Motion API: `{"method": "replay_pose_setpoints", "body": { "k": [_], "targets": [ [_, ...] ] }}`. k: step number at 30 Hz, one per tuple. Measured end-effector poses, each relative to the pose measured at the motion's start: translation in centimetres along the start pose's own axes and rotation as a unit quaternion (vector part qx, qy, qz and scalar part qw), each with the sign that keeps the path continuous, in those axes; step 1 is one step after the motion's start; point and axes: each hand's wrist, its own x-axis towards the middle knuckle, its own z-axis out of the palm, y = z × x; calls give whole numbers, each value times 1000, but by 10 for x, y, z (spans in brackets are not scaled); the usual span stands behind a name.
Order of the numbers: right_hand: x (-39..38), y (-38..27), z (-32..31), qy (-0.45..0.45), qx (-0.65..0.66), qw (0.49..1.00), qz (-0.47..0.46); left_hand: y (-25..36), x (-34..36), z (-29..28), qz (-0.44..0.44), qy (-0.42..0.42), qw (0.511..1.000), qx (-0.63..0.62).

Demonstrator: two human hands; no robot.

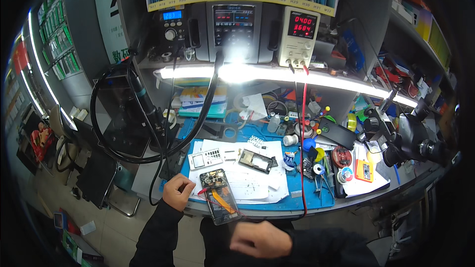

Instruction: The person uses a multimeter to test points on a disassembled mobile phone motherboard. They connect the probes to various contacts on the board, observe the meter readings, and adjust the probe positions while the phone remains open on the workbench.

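Note:
An opened phone point(219, 198) lies aslant over the front edge of the work mat, its circuit board bare at the top and an orange flex cable point(223, 201) across its lower half. A red clip lead point(202, 191) touches its left side. My left hand point(178, 192) is closed in a loose fist just left of the phone, with nothing visible in it. My right hand point(262, 240) is curled nearer to me, below and right of the phone and apart from it. Slightly smeared, its fingers hide whatever they may hold.
White paper point(252, 183) on the blue mat point(297, 199) bears a phone frame point(257, 161) and a white tray of small parts point(206, 158). Tools and solder spools crowd the right, near a microscope point(415, 138). A lit power supply point(298, 37) trails red and black leads; a thick black hose point(148, 159) loops left.

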Motion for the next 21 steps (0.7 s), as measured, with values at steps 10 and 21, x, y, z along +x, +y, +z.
{"method": "replay_pose_setpoints", "body": {
  "k": [10, 21],
  "targets": [
    [-73, 62, 0, 154, -27, 984, 80, -4, -3, -5, 22, -22, 999, 30],
    [-22, 92, -13, 282, -92, 955, 27, 2, -4, -7, 5, -29, 999, 24]
  ]
}}
